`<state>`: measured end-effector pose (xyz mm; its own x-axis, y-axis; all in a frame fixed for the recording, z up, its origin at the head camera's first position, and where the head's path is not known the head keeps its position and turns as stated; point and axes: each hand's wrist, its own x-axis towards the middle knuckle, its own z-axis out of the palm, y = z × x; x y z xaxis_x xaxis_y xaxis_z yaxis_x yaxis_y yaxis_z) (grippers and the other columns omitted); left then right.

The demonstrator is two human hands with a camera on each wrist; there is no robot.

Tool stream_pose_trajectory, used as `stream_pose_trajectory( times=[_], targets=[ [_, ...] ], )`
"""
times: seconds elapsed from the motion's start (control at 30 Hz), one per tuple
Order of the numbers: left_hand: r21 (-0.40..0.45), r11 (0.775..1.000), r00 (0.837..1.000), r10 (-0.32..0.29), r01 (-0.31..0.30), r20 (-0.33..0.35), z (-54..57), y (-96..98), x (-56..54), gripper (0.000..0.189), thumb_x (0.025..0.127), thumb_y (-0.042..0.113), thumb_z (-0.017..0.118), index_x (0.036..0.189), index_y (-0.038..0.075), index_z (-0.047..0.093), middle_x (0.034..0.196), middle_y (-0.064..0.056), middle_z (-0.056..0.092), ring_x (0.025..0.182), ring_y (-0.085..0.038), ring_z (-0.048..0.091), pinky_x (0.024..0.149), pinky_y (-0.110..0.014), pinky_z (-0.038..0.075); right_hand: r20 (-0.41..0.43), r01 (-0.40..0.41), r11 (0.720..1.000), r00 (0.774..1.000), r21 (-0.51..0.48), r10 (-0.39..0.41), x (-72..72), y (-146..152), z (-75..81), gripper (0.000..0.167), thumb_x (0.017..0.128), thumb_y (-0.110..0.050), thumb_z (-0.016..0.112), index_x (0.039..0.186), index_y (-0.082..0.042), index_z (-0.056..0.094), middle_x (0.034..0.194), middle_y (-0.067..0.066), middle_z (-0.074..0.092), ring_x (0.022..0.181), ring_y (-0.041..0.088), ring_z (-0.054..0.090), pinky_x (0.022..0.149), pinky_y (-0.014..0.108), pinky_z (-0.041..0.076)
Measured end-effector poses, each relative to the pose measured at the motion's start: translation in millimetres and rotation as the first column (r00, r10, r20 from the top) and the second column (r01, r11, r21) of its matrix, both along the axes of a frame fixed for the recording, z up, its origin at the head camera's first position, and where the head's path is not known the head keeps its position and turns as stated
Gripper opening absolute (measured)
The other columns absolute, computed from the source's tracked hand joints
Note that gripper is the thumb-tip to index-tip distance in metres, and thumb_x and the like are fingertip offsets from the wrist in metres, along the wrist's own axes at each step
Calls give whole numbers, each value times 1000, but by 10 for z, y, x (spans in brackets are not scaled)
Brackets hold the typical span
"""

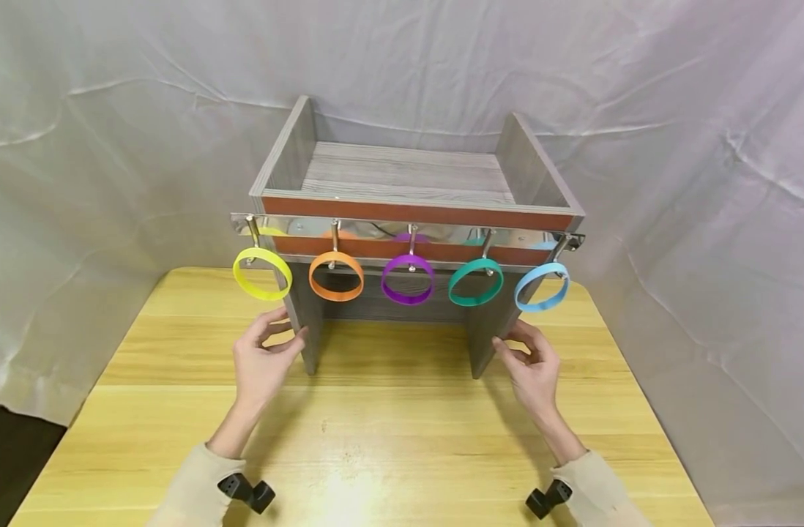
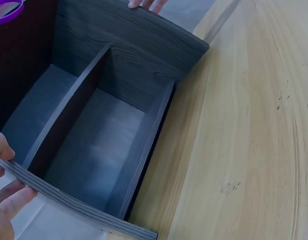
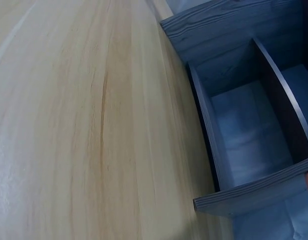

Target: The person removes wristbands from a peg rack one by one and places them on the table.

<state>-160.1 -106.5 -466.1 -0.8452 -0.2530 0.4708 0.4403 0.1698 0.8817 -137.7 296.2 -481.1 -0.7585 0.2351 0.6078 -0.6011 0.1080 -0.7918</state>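
A grey wood-grain shelf unit point(image 1: 408, 167) stands on the wooden table. My left hand point(image 1: 260, 359) pinches the lower front edge of its left side panel point(image 1: 307, 315), thumb at the front and fingers around the outside. On the opposite side, my right hand point(image 1: 532, 364) pinches the right side panel point(image 1: 482, 340) in the same way. A metal hook rail point(image 1: 376, 229) runs across the unit's front. From its hooks hang a yellow ring point(image 1: 262, 295), an orange ring point(image 1: 337, 296), a purple ring point(image 1: 408, 299), a teal ring point(image 1: 476, 301) and a light blue ring point(image 1: 543, 304).
The wood-grain table top point(image 1: 402, 454) extends in front of the unit. Grey cloth point(image 1: 402, 58) hangs behind and at both sides. Under the top board, a dark crosspiece point(image 2: 69, 110) spans between the side panels. Each sleeve carries a small black device point(image 1: 247, 492) at the wrist.
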Motion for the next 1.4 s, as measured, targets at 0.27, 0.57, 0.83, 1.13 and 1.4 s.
stream_pose_trajectory(
  times=[0.27, 0.57, 0.83, 1.13, 1.4],
  targets=[
    [1, 1000, 1000, 15, -15, -6, 5, -25, 11, 38, 79, -21, 76, 115, -8, 74, 103, 27, 72, 86, 10, 72, 69, -13, 64, -7, -7, 1000, 1000, -2, 7, -19, -33, -11, 38, 83, 28, 68, 120, 20, 63, 104, -7, 77, 95, 4, 73, 72, 13, 65],
    [-9, 1000, 1000, 15, -15, -18, 13, -26, 15, 38, 79, -21, 75, 115, -8, 74, 104, 27, 72, 87, 10, 72, 69, -12, 64, -7, -14, 1000, 1000, 22, 14, -14, -13, -3, 37, 84, 27, 68, 120, 20, 63, 106, -8, 76, 96, 4, 73, 72, 13, 65],
    [-62, 998, 1000, -11, 11, 10, 43, -30, 0, 39, 80, -18, 79, 118, -8, 73, 106, 29, 68, 91, 12, 70, 75, -12, 64, -19, -48, 998, 999, 41, 49, -15, 62, 8, 38, 84, 28, 67, 121, 20, 62, 109, -7, 76, 98, 5, 73, 74, 14, 65],
    [-158, 984, 993, -62, 78, 102, 124, -151, 84, 47, 83, -3, 86, 128, 4, 72, 114, 16, 70, 98, 8, 70, 85, -13, 64, -46, -79, 994, 995, 75, 83, -36, 87, 6, 41, 82, 30, 66, 122, 20, 62, 110, -3, 76, 99, 7, 74, 75, 15, 66],
    [-197, 971, 988, -114, 133, 107, 307, -323, 180, 50, 86, -4, 83, 133, 6, 69, 114, 21, 72, 96, 0, 73, 81, -12, 65, -34, -65, 995, 997, 74, 68, -32, 82, 17, 42, 82, 31, 66, 123, 20, 62, 110, -5, 76, 99, 6, 73, 74, 14, 66]
  ],
)
